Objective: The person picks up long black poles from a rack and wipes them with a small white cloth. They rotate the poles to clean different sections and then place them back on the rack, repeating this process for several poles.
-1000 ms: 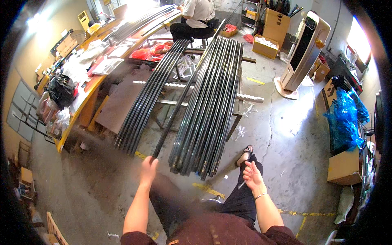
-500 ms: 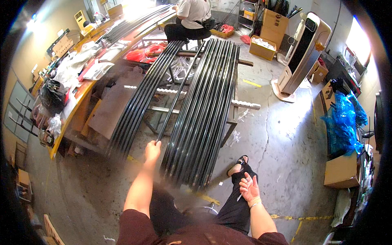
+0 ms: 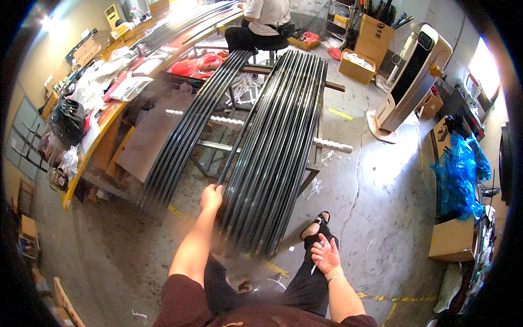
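Note:
My left hand (image 3: 211, 197) is closed around the near end of a single thin black tube (image 3: 237, 143). That tube now lies along the left edge of a wide row of black tubes (image 3: 272, 147), at most a narrow gap apart. Further left, a smaller group of black tubes (image 3: 190, 128) rests on the same metal rack (image 3: 220, 145). Over my right thigh, my right hand (image 3: 326, 256) is turned palm up with curled fingers. It holds a thin, pen-like stick (image 3: 314, 268) with a pale end; its exact kind is too small to make out.
A long cluttered workbench (image 3: 103, 143) runs along the left. Beyond the rack sits another person (image 3: 264, 22). At the right are a tall tower-shaped appliance (image 3: 412, 82), open cardboard box (image 3: 357, 66) and blue plastic wrap (image 3: 458, 174). A wavy white bar (image 3: 333, 145) juts from the rack's right side.
My left hand has moved the single tube rightward, from the gap between the groups to the edge of the wide row. My right hand stays over my thigh, still holding the stick.

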A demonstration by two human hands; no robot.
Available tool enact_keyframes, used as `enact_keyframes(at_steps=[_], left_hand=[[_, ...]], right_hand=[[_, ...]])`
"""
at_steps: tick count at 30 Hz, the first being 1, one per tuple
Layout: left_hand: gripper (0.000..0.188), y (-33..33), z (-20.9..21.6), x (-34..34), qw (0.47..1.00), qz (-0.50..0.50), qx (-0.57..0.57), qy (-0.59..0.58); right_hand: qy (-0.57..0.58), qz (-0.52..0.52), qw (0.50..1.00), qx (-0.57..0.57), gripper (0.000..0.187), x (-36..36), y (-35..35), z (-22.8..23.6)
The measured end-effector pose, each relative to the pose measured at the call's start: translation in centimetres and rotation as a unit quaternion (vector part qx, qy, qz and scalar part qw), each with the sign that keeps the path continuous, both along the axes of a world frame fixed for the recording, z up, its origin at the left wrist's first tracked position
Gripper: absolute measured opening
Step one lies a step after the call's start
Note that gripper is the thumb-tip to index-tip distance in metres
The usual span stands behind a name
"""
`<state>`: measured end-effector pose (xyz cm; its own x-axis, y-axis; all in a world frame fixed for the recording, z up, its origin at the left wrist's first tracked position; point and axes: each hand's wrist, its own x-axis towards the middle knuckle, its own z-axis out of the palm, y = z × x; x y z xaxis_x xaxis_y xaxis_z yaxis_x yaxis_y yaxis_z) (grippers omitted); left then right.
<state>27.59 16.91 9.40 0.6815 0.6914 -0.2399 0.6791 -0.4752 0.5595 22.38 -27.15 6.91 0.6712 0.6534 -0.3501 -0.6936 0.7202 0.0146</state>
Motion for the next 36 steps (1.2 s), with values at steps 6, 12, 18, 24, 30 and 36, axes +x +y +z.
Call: enact_keyframes(at_steps=[6, 12, 18, 24, 30, 36], left_hand=[[0.038, -0.4, 0.3, 2.0, 1.0, -0.01, -0.011, -0.008], [0.041, 1.3, -2.4, 2.7, 0.998, -0.037, -0.043, -0.039], [0.043, 1.6, -3.3, 2.4, 0.986, -0.084, -0.099, -0.105], [0.042, 2.6, -2.5, 0.9, 0.984, -0.062, -0.112, -0.122], [0.035, 6.4, -1.5, -2.9, 0.967, 0.019, 0.218, -0.131], [0.04, 9.8, 1.0, -6.5, 0.937, 0.095, 0.335, 0.033]], right_hand=[[0.009, 0.01, 1.0, -0.006, 0.041, 0.3, 0.5, 0.2], [0.012, 0.01, 1.0, -0.005, 0.041, 0.3, 0.7, 0.4], [0.017, 0.008, 1.0, -0.001, 0.042, 0.5, 1.0, 0.6], [0.017, 0.008, 1.0, -0.02, 0.042, 0.6, 1.2, 0.8], [0.017, 0.007, 1.0, -0.009, 0.045, 0.6, 1.2, 0.7], [0.02, 0.0, 0.999, -0.03, 0.048, 0.6, 0.7, 0.0]])
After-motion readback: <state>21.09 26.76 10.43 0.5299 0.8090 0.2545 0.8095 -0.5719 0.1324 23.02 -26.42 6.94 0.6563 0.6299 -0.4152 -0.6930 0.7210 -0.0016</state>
